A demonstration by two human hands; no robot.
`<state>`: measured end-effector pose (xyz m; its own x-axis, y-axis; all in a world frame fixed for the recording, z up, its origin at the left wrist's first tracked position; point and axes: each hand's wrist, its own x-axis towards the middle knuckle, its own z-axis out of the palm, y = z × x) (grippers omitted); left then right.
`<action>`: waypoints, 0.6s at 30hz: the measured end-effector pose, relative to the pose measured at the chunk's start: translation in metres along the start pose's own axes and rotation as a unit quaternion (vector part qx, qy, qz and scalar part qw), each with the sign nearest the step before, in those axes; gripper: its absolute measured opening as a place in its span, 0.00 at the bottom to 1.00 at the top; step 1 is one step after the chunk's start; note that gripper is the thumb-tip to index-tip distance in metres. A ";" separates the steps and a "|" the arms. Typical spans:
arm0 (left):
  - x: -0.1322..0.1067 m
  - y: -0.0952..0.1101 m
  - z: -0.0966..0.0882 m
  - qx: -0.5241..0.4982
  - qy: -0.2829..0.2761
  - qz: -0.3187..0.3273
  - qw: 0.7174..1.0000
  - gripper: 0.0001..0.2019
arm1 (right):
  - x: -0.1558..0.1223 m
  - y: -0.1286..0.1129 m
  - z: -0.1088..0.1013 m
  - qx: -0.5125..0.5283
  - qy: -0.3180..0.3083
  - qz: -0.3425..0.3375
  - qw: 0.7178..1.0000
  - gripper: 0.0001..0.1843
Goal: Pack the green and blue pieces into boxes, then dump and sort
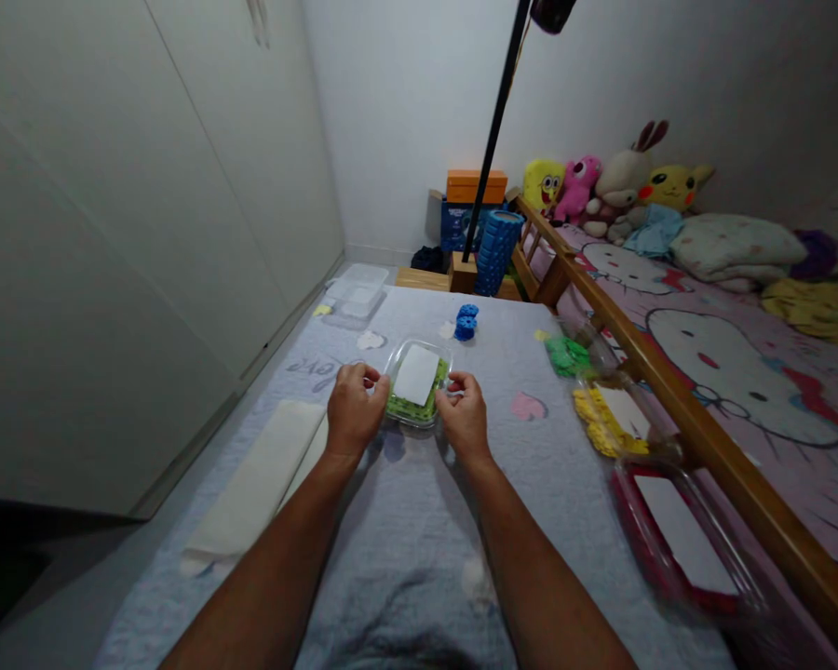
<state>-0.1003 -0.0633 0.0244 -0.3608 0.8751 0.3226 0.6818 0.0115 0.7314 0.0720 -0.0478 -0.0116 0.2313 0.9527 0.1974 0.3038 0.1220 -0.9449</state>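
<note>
A small clear plastic box (pixel 417 383) with a white label on its lid and green pieces inside rests on a grey-blue blanket (pixel 405 549). My left hand (pixel 353 409) grips the box's left side with curled fingers. My right hand (pixel 465 414) grips its right side the same way. Both thumbs lie near the lid's edge.
Blue round pieces (pixel 466 322) are stacked beyond the box. Clear boxes of green (pixel 567 355), yellow (pixel 604 416) and red pieces (pixel 670 540) line the right side by a wooden bed rail (pixel 698 433). An empty clear container (pixel 355 288) lies far left, a folded white cloth (pixel 258 484) near left.
</note>
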 end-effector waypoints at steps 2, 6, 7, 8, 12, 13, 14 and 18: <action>0.002 -0.003 0.003 -0.020 -0.005 -0.008 1.000 0.08 | 0.000 -0.001 -0.001 -0.002 0.000 -0.001 1.000 0.18; 0.006 -0.010 0.012 -0.059 -0.022 -0.028 0.998 0.09 | -0.001 -0.003 -0.003 -0.006 0.013 -0.009 1.000 0.18; 0.006 -0.011 0.014 -0.069 -0.027 -0.035 0.997 0.09 | -0.001 -0.004 -0.004 -0.005 0.017 -0.010 1.000 0.19; 0.007 -0.012 0.017 -0.079 -0.031 -0.044 0.995 0.09 | -0.001 -0.005 -0.004 -0.003 0.022 -0.011 1.000 0.19; 0.007 -0.012 0.022 -0.108 -0.035 -0.062 0.992 0.09 | 0.000 -0.008 -0.005 0.009 0.045 -0.008 0.999 0.20; 0.006 -0.011 0.022 -0.113 -0.033 -0.059 0.991 0.09 | 0.000 -0.008 -0.005 0.015 0.047 -0.004 0.999 0.20; 0.006 -0.010 0.022 -0.117 -0.030 -0.055 0.991 0.09 | 0.000 -0.009 -0.006 0.023 0.046 -0.001 0.999 0.20; 0.006 -0.008 0.018 -0.134 -0.011 -0.045 0.990 0.09 | 0.000 -0.011 -0.007 0.057 0.030 0.000 0.998 0.20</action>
<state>-0.0961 -0.0492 0.0097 -0.3966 0.8869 0.2368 0.4521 -0.0358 0.8912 0.0750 -0.0514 0.0002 0.2876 0.9345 0.2098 0.1978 0.1564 -0.9677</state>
